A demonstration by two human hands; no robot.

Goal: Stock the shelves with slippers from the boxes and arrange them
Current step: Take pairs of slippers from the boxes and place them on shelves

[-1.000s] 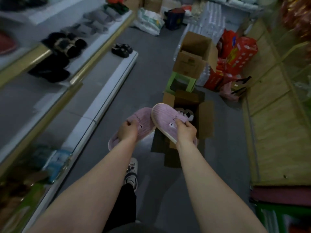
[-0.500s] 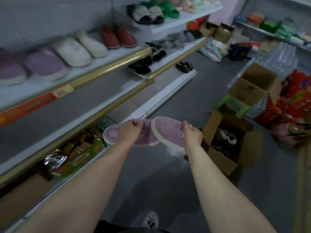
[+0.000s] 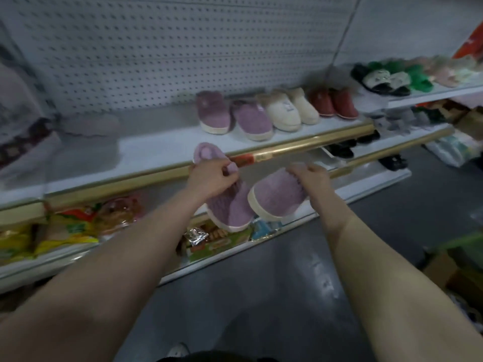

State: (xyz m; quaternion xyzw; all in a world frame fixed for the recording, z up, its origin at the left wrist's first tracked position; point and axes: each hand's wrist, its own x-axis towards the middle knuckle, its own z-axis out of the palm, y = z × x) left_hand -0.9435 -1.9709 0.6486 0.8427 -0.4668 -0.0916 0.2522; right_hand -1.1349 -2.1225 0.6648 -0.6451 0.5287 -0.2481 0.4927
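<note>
Bare forearms (white shoe, dark clothing)

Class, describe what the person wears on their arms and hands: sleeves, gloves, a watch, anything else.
Nothing worn shows. The left forearm and right forearm are bare to the frame's edge, no sleeve in view. The left hand and right hand are ungloved; neither wrist carries a watch or bracelet.

white pegboard wall above gold-edged shelving, dark grey floor below
</note>
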